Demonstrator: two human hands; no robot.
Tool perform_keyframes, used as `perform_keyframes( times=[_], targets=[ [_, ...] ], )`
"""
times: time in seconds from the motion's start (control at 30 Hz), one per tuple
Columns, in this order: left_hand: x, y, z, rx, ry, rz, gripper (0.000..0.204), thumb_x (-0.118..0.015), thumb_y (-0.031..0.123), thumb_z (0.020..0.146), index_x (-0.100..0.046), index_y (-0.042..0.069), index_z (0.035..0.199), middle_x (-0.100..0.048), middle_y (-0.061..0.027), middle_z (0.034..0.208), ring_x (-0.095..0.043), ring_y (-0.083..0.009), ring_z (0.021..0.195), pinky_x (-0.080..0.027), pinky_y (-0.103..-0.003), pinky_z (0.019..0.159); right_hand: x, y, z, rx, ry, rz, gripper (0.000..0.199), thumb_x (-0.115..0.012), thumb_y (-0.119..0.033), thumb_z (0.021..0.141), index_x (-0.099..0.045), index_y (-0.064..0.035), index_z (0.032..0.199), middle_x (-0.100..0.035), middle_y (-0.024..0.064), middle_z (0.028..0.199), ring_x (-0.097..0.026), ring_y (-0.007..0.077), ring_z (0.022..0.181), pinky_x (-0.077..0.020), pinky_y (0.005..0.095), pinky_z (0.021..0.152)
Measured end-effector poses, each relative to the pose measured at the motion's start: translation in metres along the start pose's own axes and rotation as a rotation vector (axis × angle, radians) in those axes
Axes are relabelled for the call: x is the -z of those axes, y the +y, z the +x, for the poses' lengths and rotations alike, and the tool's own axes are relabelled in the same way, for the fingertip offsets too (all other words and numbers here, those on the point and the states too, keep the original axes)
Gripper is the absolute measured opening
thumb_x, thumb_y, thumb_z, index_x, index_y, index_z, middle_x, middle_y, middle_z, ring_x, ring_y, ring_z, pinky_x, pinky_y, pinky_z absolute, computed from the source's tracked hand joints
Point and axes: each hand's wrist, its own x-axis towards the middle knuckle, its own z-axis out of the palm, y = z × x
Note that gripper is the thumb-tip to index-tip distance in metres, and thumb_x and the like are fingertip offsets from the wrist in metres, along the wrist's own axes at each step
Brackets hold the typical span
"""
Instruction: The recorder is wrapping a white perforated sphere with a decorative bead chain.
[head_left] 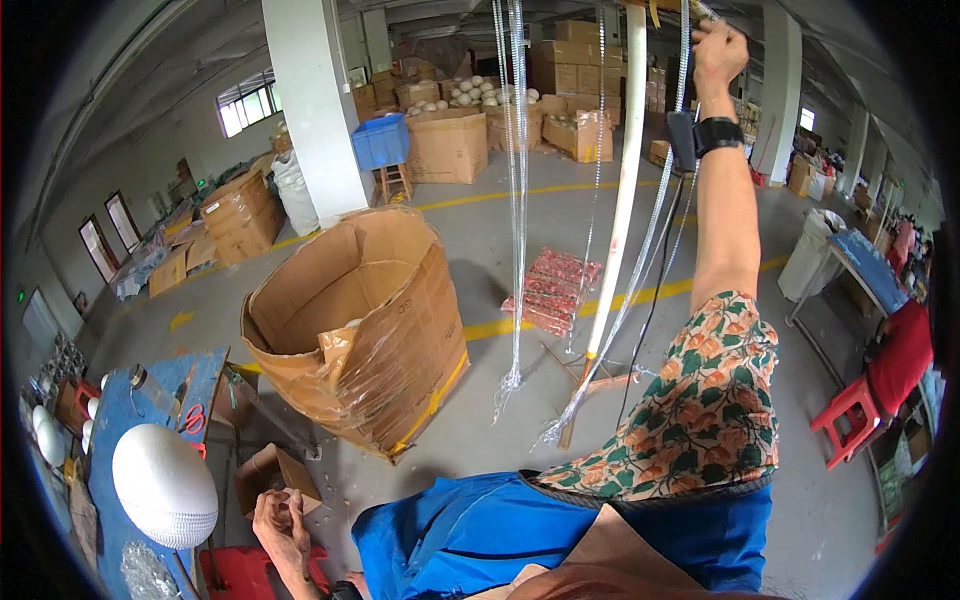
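Observation:
My right hand [720, 45] is raised high at the top right, closed around a hanging strand of clear beads [655, 215] that trails down toward the floor. A black watch [718, 133] sits on that wrist. More clear bead strands [516, 200] hang to the left of a white pole [625, 180]. My left hand [283, 525] is low at the bottom left, beside a small open cardboard box [262, 468]. Its fingers are curled together, and anything between them is too small to make out.
A big plastic-wrapped cardboard box [365, 330] stands open on the floor ahead. At left, a blue table [125, 415] carries a white dome [165, 485] and red scissors [192, 418]. Red packets [550, 290] lie on the floor. A person in red [900, 355] sits at right by a red stool [845, 420].

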Motion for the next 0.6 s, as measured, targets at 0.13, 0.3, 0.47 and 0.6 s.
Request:
perform_keyframes(
  times=[0.13, 0.3, 0.47, 0.6],
  targets=[
    [0.000, -0.001, -0.001, -0.010, 0.000, -0.006, 0.021, -0.062, 0.010, 0.080, -0.050, -0.006, 0.073, -0.049, -0.0070, 0.072, -0.042, -0.0055, 0.048, -0.033, -0.019, 0.040, -0.055, -0.063, 0.037, -0.046, -0.111, 0.153, 0.018, -0.056, -0.024, 0.082, -0.055, -0.0063, 0.084, -0.057, 0.0044, 0.066, -0.052, 0.0109, 0.055, -0.0423, 0.0245, 0.048],
    [-0.007, 0.009, 0.002, -0.014, 0.011, -0.004, 0.020, -0.062, 0.010, 0.079, -0.051, -0.006, 0.072, -0.050, -0.0093, 0.071, -0.045, -0.0105, 0.053, -0.036, -0.022, 0.043, -0.189, -0.137, 0.027, 0.640, -0.189, -0.180, 0.016, -0.048, -0.018, 0.080, -0.057, -0.0049, 0.076, -0.058, 0.0124, 0.072, -0.056, 0.0208, 0.067, -0.0454, 0.0342, 0.057],
    [-0.003, -0.007, -0.016, 0.047, 0.057, 0.035, 0.018, -0.063, 0.008, 0.076, -0.052, -0.006, 0.072, -0.052, -0.0122, 0.071, -0.050, -0.0157, 0.057, -0.040, -0.025, 0.048, -0.291, -0.177, -0.145, 0.476, -0.825, -0.236, 0.015, -0.045, -0.011, 0.076, -0.057, -0.0026, 0.078, -0.058, 0.0156, 0.084, -0.054, 0.0288, 0.076, -0.0452, 0.0385, 0.076],
    [-0.006, -0.007, -0.025, 0.082, 0.070, -0.038, 0.017, -0.064, 0.008, 0.075, -0.053, -0.005, 0.069, -0.051, -0.0098, 0.065, -0.049, -0.0147, 0.054, -0.039, -0.025, 0.049, -0.306, -0.108, -0.190, 0.526, -1.052, -0.462, 0.018, -0.049, -0.015, 0.075, -0.058, -0.0037, 0.086, -0.063, 0.0142, 0.087, -0.061, 0.0298, 0.081, -0.0494, 0.0394, 0.065]
  ],
)
